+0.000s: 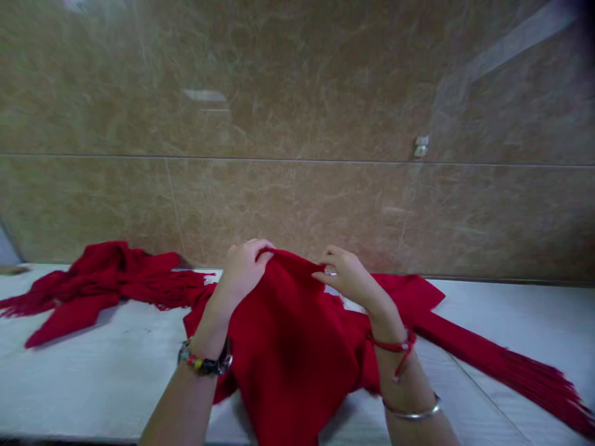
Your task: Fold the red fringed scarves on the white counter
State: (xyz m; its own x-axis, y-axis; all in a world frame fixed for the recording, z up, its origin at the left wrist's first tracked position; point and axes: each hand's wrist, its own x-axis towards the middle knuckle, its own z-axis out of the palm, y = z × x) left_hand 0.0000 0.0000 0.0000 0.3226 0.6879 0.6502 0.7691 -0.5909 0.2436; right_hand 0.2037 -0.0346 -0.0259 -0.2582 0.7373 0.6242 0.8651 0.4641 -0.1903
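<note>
A red scarf (292, 341) is raised between my two hands, its upper edge stretched and the rest hanging down toward me over the table. My left hand (244, 269) is closed, pinching the upper left of that edge between thumb and fingers. At the other end of the edge, my right hand (346, 272) holds the cloth between thumb and fingertips, a ring showing on one finger. More red cloth lies bunched beneath and behind the raised part, and I cannot tell whether it belongs to the same scarf.
On the left of the white table (125, 384) lies a crumpled heap of red fringed cloth (106, 279). A long fringed red strip (502, 365) runs toward the right front. Behind the table rises a glossy brown tiled wall (297, 99) with a small white fitting (421, 147).
</note>
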